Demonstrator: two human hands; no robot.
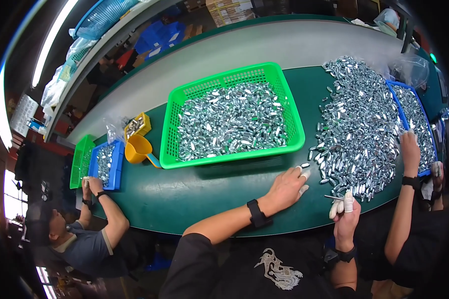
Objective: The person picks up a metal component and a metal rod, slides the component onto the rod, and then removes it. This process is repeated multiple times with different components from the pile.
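My left hand point(286, 189) rests low over the green table, fingers curved and apart, white covers on some fingertips. A small silver metal piece point(305, 165) lies right at its fingertips; whether they touch it I cannot tell. My right hand point(345, 213), also with white finger covers, is closed on a thin metal rod point(333, 197) that juts out to the left. Just beyond it spreads a large heap of shiny metal pieces point(356, 134). A bright green plastic basket point(229, 158), filled with similar pieces, stands to the left of the heap.
Left of the basket are an orange scoop point(137, 148), a yellow bin point(145, 124), a blue tray point(115, 167) and a smaller green basket point(80, 162). A co-worker's hands point(91, 186) are there. Another person's hand point(410, 147) reaches between the heap and a blue tray point(395, 97) at right.
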